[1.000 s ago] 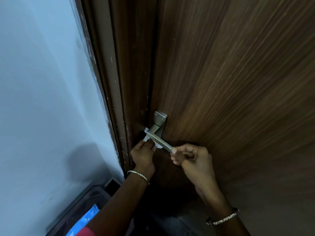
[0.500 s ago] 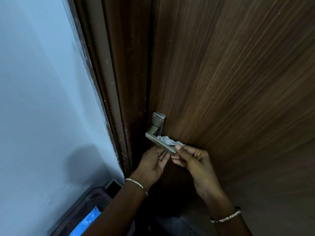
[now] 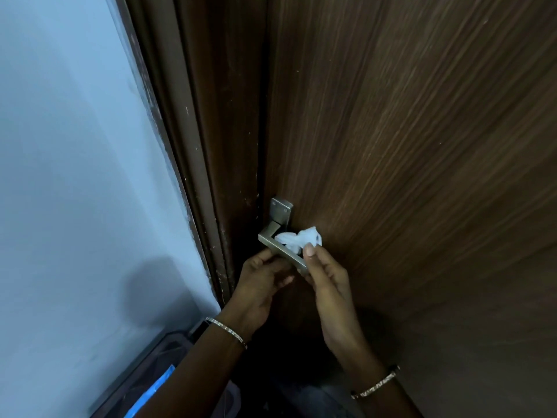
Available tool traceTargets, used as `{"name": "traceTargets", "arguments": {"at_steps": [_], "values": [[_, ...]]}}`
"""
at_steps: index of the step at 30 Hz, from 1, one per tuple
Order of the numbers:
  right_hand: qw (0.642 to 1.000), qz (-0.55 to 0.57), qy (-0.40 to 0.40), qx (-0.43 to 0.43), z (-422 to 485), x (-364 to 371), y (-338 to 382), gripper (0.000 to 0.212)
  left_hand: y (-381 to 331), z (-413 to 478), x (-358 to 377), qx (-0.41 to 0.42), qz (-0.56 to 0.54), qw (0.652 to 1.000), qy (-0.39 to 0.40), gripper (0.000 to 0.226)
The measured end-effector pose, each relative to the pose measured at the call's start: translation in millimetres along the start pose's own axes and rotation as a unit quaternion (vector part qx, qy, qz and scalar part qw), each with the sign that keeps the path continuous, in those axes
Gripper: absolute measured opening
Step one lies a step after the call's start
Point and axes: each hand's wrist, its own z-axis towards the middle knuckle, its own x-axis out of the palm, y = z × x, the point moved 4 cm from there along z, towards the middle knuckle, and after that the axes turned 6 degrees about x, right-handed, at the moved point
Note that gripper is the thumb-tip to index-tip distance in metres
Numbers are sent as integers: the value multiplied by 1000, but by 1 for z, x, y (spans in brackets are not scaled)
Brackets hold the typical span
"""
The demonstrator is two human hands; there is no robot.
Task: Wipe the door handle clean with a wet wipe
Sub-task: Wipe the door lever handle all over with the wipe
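Since 0.5 s ago your right hand [image 3: 327,277] lifts the bunched wet wipe [image 3: 300,239] behind the lever handle [image 3: 281,250], pinching it; your left hand [image 3: 259,285] pinches the lever's underside.

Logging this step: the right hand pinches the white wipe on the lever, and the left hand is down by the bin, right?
Not quite. In the head view the left hand grips the door lever from below. The right hand does pinch the wet wipe.

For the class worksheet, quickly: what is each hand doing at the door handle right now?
Left hand: fingers closed on the door handle lever from below.
Right hand: closed, pinching the crumpled wet wipe against the lever's top.
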Motion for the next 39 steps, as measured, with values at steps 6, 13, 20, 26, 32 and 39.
{"name": "traceTargets", "arguments": {"at_steps": [6,13,20,26,32,39], "values": [[974,-194,-58,-100,11,22,26,32,-6,-6,-4,-38,-150,987,39,36],[937,-292,-98,-168,13,24,35,45,-3,-4,-4,-100,-227,967,54,55],[982,-180,-63,-7,22,11,19,62,-1,-3,-11,-115,-179,977,-15,47],[989,-62,-17,135,31,10,12,69,-1,-8,-13,-133,-189,972,-31,37],[998,-62,-15,10,26,16,39,52,-3,-10,-15,-132,-193,972,-15,42],[996,-63,-12,59,26,10,11,67,-4,-11,-13,-135,-187,973,-12,42]]}}
